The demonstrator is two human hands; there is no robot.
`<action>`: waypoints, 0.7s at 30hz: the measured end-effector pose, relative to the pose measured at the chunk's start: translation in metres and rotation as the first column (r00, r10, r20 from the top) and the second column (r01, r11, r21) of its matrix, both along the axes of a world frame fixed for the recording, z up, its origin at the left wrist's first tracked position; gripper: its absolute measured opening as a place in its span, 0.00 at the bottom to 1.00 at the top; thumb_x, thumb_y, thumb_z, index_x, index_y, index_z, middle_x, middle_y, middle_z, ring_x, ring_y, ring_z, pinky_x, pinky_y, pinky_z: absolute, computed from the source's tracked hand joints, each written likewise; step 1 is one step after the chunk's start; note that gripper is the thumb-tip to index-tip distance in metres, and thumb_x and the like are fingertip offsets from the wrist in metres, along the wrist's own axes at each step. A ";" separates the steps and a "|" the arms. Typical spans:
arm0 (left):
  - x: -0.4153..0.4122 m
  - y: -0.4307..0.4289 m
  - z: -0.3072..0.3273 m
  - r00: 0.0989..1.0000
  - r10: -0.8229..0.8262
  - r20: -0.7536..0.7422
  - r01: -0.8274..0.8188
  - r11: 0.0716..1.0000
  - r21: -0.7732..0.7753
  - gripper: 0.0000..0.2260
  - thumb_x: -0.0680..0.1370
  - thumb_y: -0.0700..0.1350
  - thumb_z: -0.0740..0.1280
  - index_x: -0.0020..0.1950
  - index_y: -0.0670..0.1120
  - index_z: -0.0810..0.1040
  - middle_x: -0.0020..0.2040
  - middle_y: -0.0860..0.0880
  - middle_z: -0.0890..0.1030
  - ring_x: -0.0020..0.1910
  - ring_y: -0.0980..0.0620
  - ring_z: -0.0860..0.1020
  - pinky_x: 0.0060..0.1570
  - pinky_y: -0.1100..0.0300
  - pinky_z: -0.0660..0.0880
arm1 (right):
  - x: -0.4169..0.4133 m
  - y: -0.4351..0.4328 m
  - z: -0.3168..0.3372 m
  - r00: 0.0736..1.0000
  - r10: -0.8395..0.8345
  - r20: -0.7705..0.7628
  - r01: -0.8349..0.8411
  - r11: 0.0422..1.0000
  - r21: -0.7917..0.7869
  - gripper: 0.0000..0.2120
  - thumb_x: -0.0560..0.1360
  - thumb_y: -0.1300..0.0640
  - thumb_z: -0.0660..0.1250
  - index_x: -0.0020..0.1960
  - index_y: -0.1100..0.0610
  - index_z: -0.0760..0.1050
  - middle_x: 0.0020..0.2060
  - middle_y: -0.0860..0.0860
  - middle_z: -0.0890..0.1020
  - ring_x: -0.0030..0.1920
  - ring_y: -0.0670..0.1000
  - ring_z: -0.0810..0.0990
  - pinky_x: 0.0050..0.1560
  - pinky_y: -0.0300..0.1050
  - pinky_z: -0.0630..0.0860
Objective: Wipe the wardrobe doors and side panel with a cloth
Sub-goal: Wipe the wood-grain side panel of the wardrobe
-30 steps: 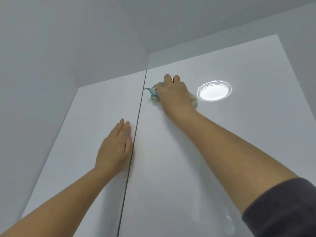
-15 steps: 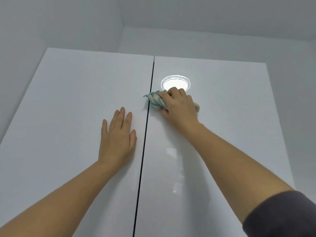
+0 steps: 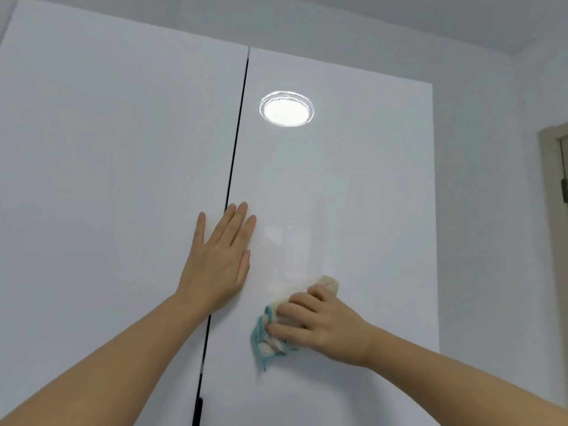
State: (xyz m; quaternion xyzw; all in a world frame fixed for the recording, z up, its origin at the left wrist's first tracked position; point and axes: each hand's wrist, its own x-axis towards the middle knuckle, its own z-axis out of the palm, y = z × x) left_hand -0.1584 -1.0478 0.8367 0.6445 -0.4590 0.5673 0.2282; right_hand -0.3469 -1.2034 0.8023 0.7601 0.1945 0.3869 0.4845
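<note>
Cloth (image 3: pixel 268 343) on the right wardrobe door (image 3: pixel 362 195), low, near the seam (image 3: pixel 236 142).
We lay our left hand (image 3: pixel 219 259) flat, fingers straight, across the seam; our right hand (image 3: pixel 325 324) curls round the cloth, pressing it to the door.

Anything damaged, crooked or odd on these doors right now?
Nothing stands out. The bright oval on the right door looks like a lamp's reflection, not a stain; the gap between the doors runs straight.

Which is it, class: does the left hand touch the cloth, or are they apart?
Apart. The head view shows the left hand flat over the door seam, and bare right door between it and the cloth that the right hand holds.
</note>
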 end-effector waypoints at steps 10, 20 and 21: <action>-0.033 -0.048 0.036 0.999 -0.007 -0.045 0.001 0.992 -0.130 0.26 0.79 0.49 0.47 0.78 0.45 0.57 0.79 0.47 0.53 0.78 0.49 0.53 0.75 0.44 0.45 | -0.035 -0.049 0.196 0.786 -0.023 0.618 -0.231 0.916 0.328 0.17 0.73 0.60 0.67 0.61 0.51 0.78 0.55 0.55 0.79 0.54 0.61 0.74 0.51 0.51 0.70; -0.036 -0.053 0.033 0.997 -0.029 -0.070 0.015 0.984 -0.180 0.26 0.79 0.49 0.47 0.78 0.45 0.58 0.79 0.48 0.55 0.77 0.50 0.53 0.75 0.44 0.47 | -0.065 -0.070 0.167 0.881 0.016 0.473 -0.264 0.846 0.463 0.23 0.71 0.68 0.64 0.63 0.54 0.78 0.55 0.57 0.76 0.53 0.61 0.72 0.55 0.53 0.72; -0.039 -0.053 0.033 0.994 -0.060 -0.089 0.042 0.979 -0.200 0.27 0.79 0.49 0.47 0.77 0.45 0.60 0.78 0.48 0.56 0.77 0.50 0.54 0.75 0.45 0.47 | -0.067 -0.072 0.148 0.904 0.021 0.426 -0.236 0.857 0.458 0.22 0.71 0.68 0.66 0.62 0.54 0.78 0.55 0.58 0.77 0.53 0.61 0.73 0.55 0.54 0.72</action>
